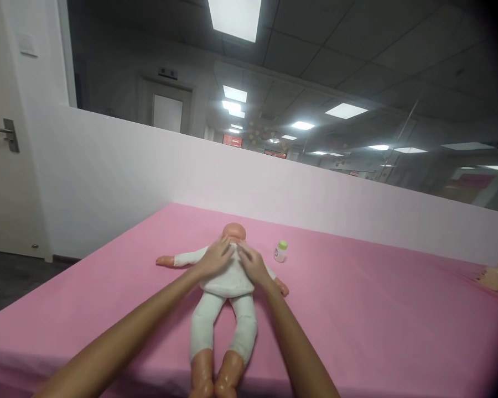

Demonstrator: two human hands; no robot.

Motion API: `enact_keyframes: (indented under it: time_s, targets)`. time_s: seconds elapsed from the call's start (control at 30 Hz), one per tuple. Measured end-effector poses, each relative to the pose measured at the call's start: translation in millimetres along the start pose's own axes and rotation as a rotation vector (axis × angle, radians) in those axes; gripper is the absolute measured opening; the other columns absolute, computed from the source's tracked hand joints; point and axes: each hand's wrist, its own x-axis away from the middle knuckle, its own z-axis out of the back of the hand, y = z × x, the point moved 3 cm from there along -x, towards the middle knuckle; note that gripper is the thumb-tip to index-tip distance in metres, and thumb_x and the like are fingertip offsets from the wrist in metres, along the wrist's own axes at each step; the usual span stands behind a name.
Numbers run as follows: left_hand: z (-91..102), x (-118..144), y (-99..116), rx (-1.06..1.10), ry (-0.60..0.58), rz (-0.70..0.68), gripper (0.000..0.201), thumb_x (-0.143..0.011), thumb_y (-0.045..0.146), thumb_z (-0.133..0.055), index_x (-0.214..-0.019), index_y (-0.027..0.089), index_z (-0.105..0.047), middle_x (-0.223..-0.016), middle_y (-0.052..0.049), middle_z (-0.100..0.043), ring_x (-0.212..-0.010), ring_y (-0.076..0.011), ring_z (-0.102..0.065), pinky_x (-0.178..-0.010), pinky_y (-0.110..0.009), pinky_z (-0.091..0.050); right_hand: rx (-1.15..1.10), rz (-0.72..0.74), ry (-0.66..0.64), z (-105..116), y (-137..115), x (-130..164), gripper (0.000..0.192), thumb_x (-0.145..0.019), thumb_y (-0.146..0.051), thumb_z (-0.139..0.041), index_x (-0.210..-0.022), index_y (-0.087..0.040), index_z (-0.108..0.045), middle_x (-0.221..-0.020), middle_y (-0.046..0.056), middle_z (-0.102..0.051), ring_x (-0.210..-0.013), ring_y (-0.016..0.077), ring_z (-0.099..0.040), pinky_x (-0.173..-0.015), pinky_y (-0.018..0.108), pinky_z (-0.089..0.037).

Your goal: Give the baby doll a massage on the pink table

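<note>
A baby doll [228, 284] in a white long-sleeved shirt and white trousers lies on its back on the pink-covered table [357, 309], head away from me and bare feet towards me. My left hand [216, 256] is at the left side of the shirt's neckline, fingers closed on the cloth near the collar. On the other side of the neckline, my right hand [253, 265] has its bent fingers on the shirt too. The fingertips of both hands are small and partly hidden. The doll's left-side arm stretches outward; its other arm is partly covered by my right wrist.
A small white bottle with a green cap [280, 251] stands right of the doll's head. At the far right edge lies a pale yellowish object [494, 278]. A low white wall [274, 188] with glass above borders the table's back. A door [8, 166] is at left.
</note>
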Motion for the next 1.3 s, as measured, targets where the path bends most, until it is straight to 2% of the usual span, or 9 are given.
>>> enact_keyframes:
  time_s: [0.07,0.17,0.3,0.4,0.47,0.67,0.93,1.1,1.3]
  targets:
    - [-16.3,17.1,-31.9,0.002,-0.064,0.099,0.058,-0.095,0.045,-0.056,-0.146,0.019,-0.054,-0.161,-0.011,-0.043,-0.153,-0.0345,-0.031,-0.126,-0.052,-0.020,0.002,-0.022,-0.077,-13.8,13.2,13.8,0.046,-0.097,-0.045,-0.057,-0.138,-0.027,-0.064,-0.152,0.007,-0.054,-0.146,0.0267,-0.045,-0.126,0.052,-0.027]
    - [-26.7,31.9,-48.5,0.033,-0.121,0.090,0.060,-0.097,0.045,-0.053,-0.151,0.022,-0.048,-0.167,-0.009,-0.032,-0.157,-0.0301,-0.021,-0.128,-0.052,-0.013,-0.014,-0.045,-0.102,-19.2,21.1,24.5,0.045,-0.097,-0.044,-0.056,-0.140,-0.030,-0.062,-0.156,0.004,-0.050,-0.149,0.0252,-0.040,-0.127,0.052,-0.023]
    - [-11.4,36.3,-31.7,-0.015,-0.027,-0.004,0.045,-0.096,0.040,-0.054,-0.136,0.023,-0.064,-0.154,-0.009,-0.052,-0.147,-0.0300,-0.040,-0.125,-0.049,-0.024,0.058,-0.022,-0.012,-13.4,21.2,23.3,0.033,-0.092,-0.040,-0.062,-0.121,-0.028,-0.074,-0.141,0.006,-0.063,-0.135,0.0270,-0.054,-0.119,0.051,-0.037]
    - [3.0,36.5,-16.6,-0.104,0.032,-0.020,0.026,-0.094,0.038,-0.056,-0.104,0.023,-0.074,-0.121,-0.010,-0.069,-0.117,-0.0296,-0.061,-0.107,-0.047,-0.045,0.130,-0.011,0.042,-12.2,18.4,21.4,0.016,-0.088,-0.035,-0.066,-0.094,-0.025,-0.077,-0.106,0.005,-0.073,-0.109,0.0261,-0.065,-0.103,0.048,-0.051]
    - [7.7,37.0,-12.2,-0.138,0.040,-0.002,0.022,-0.092,0.040,-0.058,-0.090,0.022,-0.072,-0.101,-0.008,-0.068,-0.101,-0.0279,-0.063,-0.095,-0.045,-0.050,0.130,-0.026,0.040,-12.8,16.5,22.3,0.014,-0.087,-0.035,-0.067,-0.091,-0.025,-0.075,-0.096,0.004,-0.072,-0.099,0.0249,-0.067,-0.095,0.045,-0.054]
    - [2.0,38.9,-18.6,-0.182,0.028,0.026,0.034,-0.087,0.046,-0.067,-0.110,0.022,-0.069,-0.109,-0.008,-0.060,-0.106,-0.0293,-0.059,-0.097,-0.047,-0.047,0.137,-0.049,0.034,-13.4,13.2,25.0,0.043,-0.081,-0.047,-0.074,-0.120,-0.028,-0.071,-0.122,0.006,-0.067,-0.117,0.0281,-0.062,-0.105,0.048,-0.049]
    - [-0.6,34.0,-17.9,-0.188,0.009,0.018,0.022,-0.090,0.043,-0.063,-0.094,0.021,-0.065,-0.097,-0.007,-0.065,-0.097,-0.0286,-0.061,-0.087,-0.043,-0.048,0.133,-0.088,-0.003,-19.3,9.8,18.9,0.019,-0.085,-0.039,-0.064,-0.085,-0.021,-0.069,-0.086,0.003,-0.071,-0.083,0.0226,-0.065,-0.082,0.039,-0.054]
    - [2.5,37.5,-13.8,-0.220,0.057,-0.015,0.025,-0.088,0.040,-0.065,-0.105,0.022,-0.069,-0.107,-0.009,-0.062,-0.105,-0.0294,-0.059,-0.094,-0.045,-0.048,0.175,-0.021,0.067,-12.9,12.5,21.7,0.029,-0.081,-0.040,-0.071,-0.106,-0.024,-0.071,-0.110,0.006,-0.070,-0.105,0.0272,-0.064,-0.097,0.046,-0.051]
    - [-0.4,39.4,-17.6,-0.183,-0.019,-0.027,0.027,-0.087,0.033,-0.062,-0.111,0.022,-0.069,-0.120,-0.010,-0.060,-0.117,-0.0303,-0.055,-0.104,-0.048,-0.045,0.198,-0.034,-0.046,-10.7,18.1,25.7,0.044,-0.085,-0.038,-0.068,-0.128,-0.028,-0.067,-0.134,0.007,-0.062,-0.128,0.0286,-0.055,-0.113,0.050,-0.042]
